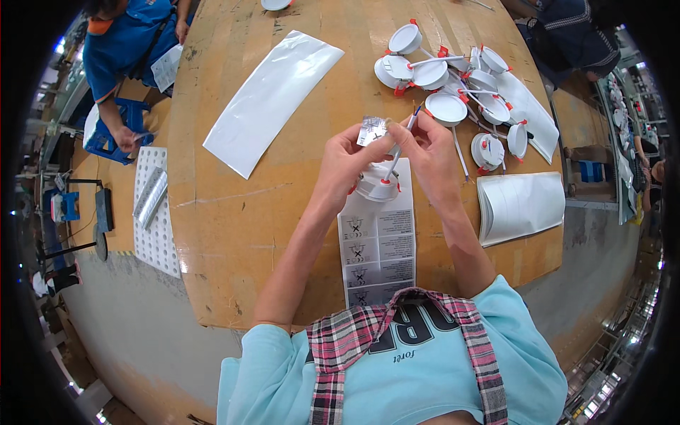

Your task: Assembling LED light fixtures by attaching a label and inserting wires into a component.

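The left hand [347,152] is pinching a small silver printed label [371,130] between thumb and fingers, drawn together with only the label's thickness between them. The right hand [428,152] is gripping a white cable [394,164] with thumb and fingers closed; whether it is also touching the label cannot be told. The cable is rising from a white round fitting [377,185] with red clips, which is sitting over the far part of a printed label strip [375,241]; the strip is running toward the middle of the table's [234,248] near edge. Similar fittings [446,109] are clustering toward the far right corner. Pale sheets [522,205] are lying beside the right edge; a long white sheet [273,103] is slanting toward the far left corner.
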